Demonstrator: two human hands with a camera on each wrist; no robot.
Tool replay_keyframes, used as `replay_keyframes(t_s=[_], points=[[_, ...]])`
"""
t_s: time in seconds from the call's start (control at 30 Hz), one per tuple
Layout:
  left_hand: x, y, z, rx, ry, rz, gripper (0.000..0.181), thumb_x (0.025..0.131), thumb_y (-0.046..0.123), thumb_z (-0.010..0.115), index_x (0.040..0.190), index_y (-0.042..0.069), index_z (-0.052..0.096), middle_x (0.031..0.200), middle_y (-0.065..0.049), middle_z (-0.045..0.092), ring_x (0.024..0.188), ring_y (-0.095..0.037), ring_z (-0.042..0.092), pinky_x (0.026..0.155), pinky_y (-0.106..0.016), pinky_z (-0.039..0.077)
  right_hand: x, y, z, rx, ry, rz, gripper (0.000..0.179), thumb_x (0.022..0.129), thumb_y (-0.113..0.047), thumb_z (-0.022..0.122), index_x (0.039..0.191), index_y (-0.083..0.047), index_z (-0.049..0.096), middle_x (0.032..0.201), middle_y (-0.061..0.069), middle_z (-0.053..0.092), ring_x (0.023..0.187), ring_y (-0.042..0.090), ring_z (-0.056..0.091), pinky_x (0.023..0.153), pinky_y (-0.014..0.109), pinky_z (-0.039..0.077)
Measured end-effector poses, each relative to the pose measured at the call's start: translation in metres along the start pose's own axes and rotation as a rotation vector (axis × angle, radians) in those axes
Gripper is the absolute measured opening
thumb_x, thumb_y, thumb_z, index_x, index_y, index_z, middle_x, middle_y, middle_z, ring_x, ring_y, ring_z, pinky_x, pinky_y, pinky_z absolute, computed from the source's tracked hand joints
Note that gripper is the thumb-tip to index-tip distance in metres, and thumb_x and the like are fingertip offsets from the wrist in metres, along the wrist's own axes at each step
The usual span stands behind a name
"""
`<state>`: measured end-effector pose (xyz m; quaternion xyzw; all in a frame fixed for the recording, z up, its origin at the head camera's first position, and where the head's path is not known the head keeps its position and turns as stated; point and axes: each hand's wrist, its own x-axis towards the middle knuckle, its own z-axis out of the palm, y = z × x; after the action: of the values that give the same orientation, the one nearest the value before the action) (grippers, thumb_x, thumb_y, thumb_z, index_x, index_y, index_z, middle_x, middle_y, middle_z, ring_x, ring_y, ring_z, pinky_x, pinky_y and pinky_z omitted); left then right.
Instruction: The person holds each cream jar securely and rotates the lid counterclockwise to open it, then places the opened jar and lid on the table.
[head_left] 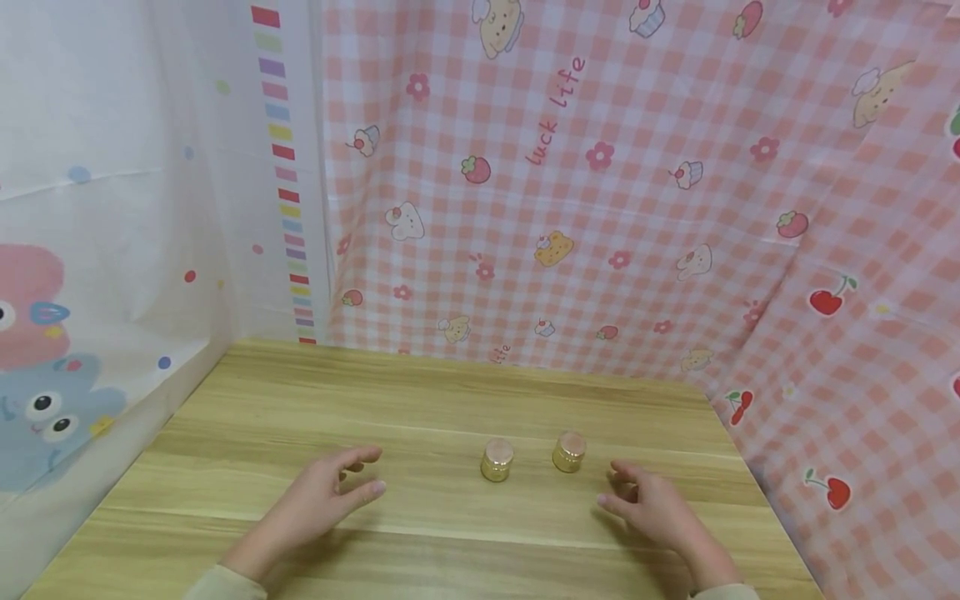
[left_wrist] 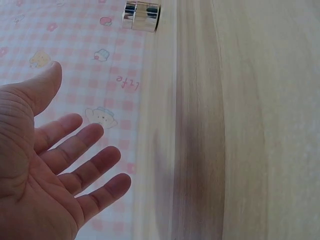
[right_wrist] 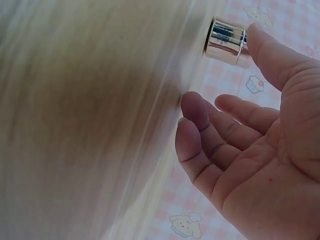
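Two small shiny gold cylinders that look like bottle caps stand upright on the wood-grain table. The left gold cap point(head_left: 497, 461) is near the middle, and the right gold cap point(head_left: 569, 452) stands a short gap away from it. My left hand point(head_left: 322, 494) is held to the left of both, apart from them, fingers loosely spread with nothing in the palm. To the right of the caps my right hand point(head_left: 654, 504) hovers with relaxed, slightly bent fingers, holding nothing. A gold cap point(right_wrist: 227, 41) shows beyond the thumb in the right wrist view, and a gold cap point(left_wrist: 141, 16) tops the left wrist view.
The wood-grain table point(head_left: 420, 550) stretches under both hands. Behind it hangs a pink checked cloth point(head_left: 525, 208), which also covers the right side. A white cloth point(head_left: 112, 208) with cartoon figures borders the left side.
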<state>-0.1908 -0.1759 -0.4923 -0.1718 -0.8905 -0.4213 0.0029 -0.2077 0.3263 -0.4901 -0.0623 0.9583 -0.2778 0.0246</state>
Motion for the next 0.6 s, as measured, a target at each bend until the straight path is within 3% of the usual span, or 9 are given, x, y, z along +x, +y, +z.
replay_keyframes(t_s=[0.33,0.6], points=[[0.0,0.003,0.005,0.013,-0.008,-0.015,0.062,0.101,0.048,0.072,0.147,0.009,0.062,0.146,-0.011,0.068,0.13,-0.037,0.064,0.105,-0.062,0.055,0.003,-0.008,0.005,-0.013,0.003,-0.008,0.073,0.091,-0.038,0.085,0.146,0.003,0.06,0.125,0.013,0.077,0.094,0.015,0.069,0.083,0.038,0.061],[0.0,0.007,0.009,0.009,-0.041,0.027,0.062,0.102,0.047,0.071,0.148,0.006,0.06,0.147,-0.013,0.067,0.132,-0.041,0.063,0.102,-0.062,0.057,0.009,-0.016,0.007,-0.016,-0.008,-0.003,0.075,0.091,-0.041,0.084,0.146,0.003,0.059,0.135,0.02,0.073,0.108,0.032,0.075,0.098,0.057,0.06]])
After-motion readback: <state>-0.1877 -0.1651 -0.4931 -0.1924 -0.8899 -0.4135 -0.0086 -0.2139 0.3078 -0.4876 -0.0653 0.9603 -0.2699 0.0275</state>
